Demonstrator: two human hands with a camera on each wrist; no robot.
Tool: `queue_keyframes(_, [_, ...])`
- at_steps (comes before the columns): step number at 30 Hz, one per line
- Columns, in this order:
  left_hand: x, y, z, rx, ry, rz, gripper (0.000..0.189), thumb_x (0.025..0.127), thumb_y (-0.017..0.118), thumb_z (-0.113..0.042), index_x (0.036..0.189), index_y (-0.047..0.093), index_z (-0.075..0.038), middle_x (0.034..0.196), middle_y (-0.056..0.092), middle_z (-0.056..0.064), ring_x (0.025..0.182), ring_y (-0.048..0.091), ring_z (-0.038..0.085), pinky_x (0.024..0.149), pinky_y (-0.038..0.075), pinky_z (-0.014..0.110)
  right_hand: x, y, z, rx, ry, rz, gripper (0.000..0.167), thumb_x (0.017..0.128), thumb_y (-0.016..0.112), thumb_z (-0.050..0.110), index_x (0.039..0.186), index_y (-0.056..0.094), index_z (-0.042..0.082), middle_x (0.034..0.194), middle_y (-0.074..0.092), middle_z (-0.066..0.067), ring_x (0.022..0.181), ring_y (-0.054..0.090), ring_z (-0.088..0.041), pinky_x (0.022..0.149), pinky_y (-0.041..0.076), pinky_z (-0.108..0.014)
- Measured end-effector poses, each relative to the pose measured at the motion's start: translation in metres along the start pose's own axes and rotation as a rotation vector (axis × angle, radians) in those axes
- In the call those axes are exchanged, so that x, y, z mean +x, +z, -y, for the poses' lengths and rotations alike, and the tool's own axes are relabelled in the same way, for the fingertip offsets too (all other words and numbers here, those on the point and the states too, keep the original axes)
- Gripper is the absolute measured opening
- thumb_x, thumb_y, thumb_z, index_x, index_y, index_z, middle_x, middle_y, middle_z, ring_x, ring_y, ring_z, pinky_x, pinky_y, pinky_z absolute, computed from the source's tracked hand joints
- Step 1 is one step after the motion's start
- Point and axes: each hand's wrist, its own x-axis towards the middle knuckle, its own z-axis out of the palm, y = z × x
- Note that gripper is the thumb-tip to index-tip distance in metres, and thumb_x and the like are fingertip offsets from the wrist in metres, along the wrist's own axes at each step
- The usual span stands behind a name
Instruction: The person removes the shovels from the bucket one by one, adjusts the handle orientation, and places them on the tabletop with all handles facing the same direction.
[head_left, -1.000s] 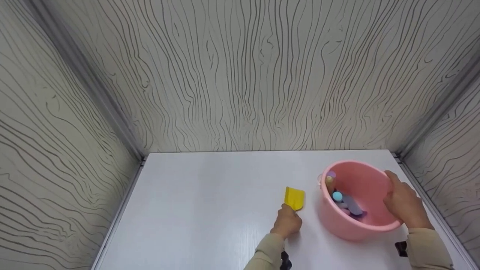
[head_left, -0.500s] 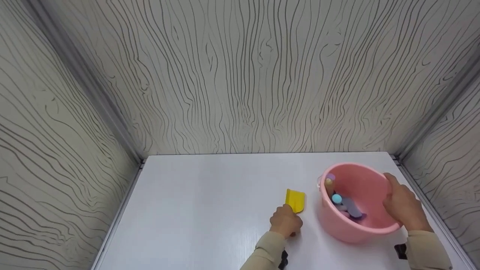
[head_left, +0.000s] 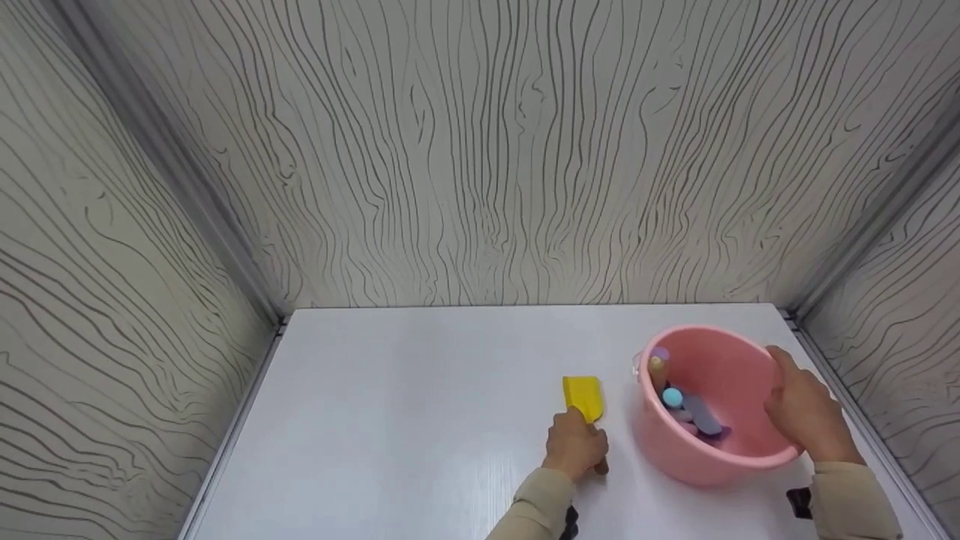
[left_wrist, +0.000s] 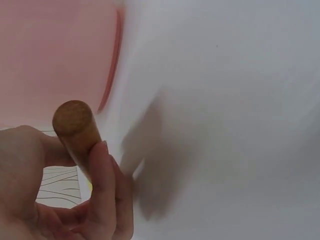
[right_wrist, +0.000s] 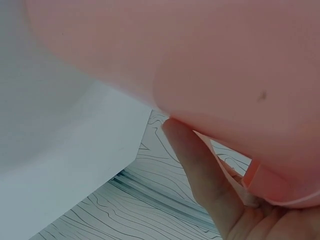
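Pink bucket (head_left: 664, 446): my landmark, on the white table (head_left: 375, 420); I cannot tell whether its base lies flat.
Yellow shovel (head_left: 583, 396): just left of the pink bucket, not touching it, blade directed away from me.
Left hand (head_left: 576, 446): left of the pink bucket; thumb and curled fingers pinch the wooden handle (left_wrist: 80, 132), leaving its butt end free.
Shovel handling: I judge it light and stiff, unlikely to break; the smooth blade may slip, so hold it by the wooden handle.
Right hand (head_left: 810, 412): fingers pinch the right side of the pink bucket's rim, near a pink lug (right_wrist: 270, 182).
Bucket handling: I judge the wall light, slightly flexible plastic; take hold at the rim.
Bucket contents: gathered inside the pink bucket, toward its left wall: a purple piece (head_left: 660, 352), a wooden rod end (head_left: 657, 367), a light-blue ball (head_left: 673, 397) and a grey flat piece (head_left: 701, 415); small pieces below are too indistinct to identify.
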Motion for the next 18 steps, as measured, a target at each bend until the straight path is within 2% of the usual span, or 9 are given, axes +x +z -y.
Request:
queue_keyframes(3, [0.001, 0.001, 0.003, 0.006, 0.02, -0.015, 0.018, 0.096, 0.075, -0.016, 0.097, 0.062, -0.003, 0.059, 0.062, 0.003, 0.056, 0.061, 0.02, 0.066, 0.056, 0.035, 0.0, 0.0, -0.001, -0.014, -0.014, -0.019, 0.067, 0.099, 0.046, -0.004, 0.162, 0.024, -0.003, 0.11, 0.06, -0.037, 0.071, 0.063, -0.026, 0.056, 0.05, -0.04])
queue_keyframes(8, [0.001, 0.004, 0.009, 0.029, 0.059, -0.041, 0.018, 0.095, 0.076, -0.014, 0.093, 0.06, -0.007, 0.076, 0.057, 0.003, 0.062, 0.058, 0.016, 0.062, 0.054, 0.035, 0.001, -0.001, -0.003, -0.057, -0.033, -0.04, 0.067, 0.097, 0.046, -0.003, 0.16, 0.025, -0.006, 0.11, 0.06, -0.039, 0.074, 0.062, -0.029, 0.059, 0.048, -0.042])
queue_keyframes(18, [0.003, 0.007, 0.014, 0.048, 0.101, -0.059, 0.02, 0.095, 0.079, -0.014, 0.098, 0.061, -0.006, 0.08, 0.055, 0.003, 0.063, 0.058, 0.013, 0.065, 0.058, 0.034, -0.001, 0.002, -0.002, -0.029, -0.022, -0.034, 0.066, 0.098, 0.045, -0.004, 0.161, 0.024, -0.005, 0.11, 0.06, -0.037, 0.071, 0.062, -0.027, 0.057, 0.048, -0.037])
